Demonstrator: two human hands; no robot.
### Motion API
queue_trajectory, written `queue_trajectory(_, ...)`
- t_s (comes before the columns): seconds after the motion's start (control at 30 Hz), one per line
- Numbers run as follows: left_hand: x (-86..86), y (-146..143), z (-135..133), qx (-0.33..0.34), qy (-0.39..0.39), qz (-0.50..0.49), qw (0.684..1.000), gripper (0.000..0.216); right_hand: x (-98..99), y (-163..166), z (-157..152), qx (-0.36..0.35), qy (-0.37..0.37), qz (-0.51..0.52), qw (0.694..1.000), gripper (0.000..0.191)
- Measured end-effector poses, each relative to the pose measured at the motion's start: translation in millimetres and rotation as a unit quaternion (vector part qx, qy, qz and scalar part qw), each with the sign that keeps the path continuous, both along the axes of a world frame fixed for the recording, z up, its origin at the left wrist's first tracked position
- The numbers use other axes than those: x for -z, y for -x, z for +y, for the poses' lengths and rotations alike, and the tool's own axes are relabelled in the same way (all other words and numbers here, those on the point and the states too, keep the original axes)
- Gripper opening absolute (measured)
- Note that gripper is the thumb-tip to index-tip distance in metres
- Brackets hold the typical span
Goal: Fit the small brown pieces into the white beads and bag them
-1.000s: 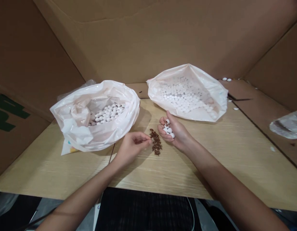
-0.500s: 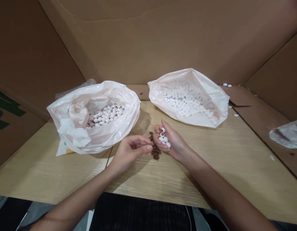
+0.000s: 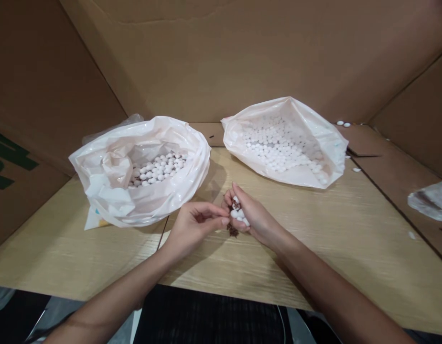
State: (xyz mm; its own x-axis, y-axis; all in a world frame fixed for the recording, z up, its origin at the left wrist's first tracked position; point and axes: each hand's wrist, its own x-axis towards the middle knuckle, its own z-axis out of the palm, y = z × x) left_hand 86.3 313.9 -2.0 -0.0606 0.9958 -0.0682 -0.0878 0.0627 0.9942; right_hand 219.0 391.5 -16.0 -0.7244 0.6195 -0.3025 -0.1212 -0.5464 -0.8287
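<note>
My right hand (image 3: pixel 258 217) is curled round several small white oval balls (image 3: pixel 240 217), with reddish-brown bits (image 3: pixel 236 204) lying on top of them. My left hand (image 3: pixel 199 222) has thumb and forefinger pinched together right beside the right hand's fingers; anything between the tips is too small to make out. Below the hands, a little pile of the same brown bits (image 3: pixel 232 231) lies on the table, partly covered by my right hand.
An open white plastic bag (image 3: pixel 170 200) with white balls and brown bits stands at the left. Another white bag (image 3: pixel 324 138) of white balls lies at the back right. Cardboard walls (image 3: pixel 213 62) surround the wooden table (image 3: pixel 314 267). Clear plastic (image 3: pixel 430 200) lies far right.
My right hand has moved left and slightly down with the white balls, over the brown pile and up to my left fingertips. The left hand has barely moved.
</note>
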Motion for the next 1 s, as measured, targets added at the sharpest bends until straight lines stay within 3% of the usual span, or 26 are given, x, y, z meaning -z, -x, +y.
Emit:
queue_trajectory(0.13, 2.1, 0.4, 1.0, 0.015, -0.033, 0.030, 0.999, 0.004, 2.8, 1.2, -2.1, -0.003, -0.039, -0.020, 0.999, 0.049)
queue_trajectory(0.63, 3.2, 0.0, 2.4, 0.031, 0.022, 0.025, 0.999, 0.009, 1.1, -0.3, -4.1, 0.007, -0.163, -0.083, 0.983, 0.054)
queue_trajectory(1.0, 0.6, -3.3, 0.6, 0.035, 0.034, -0.007, 0.999, 0.016, 4.7, 0.8, -2.1, -0.012, -0.120, -0.050, 0.991, 0.049)
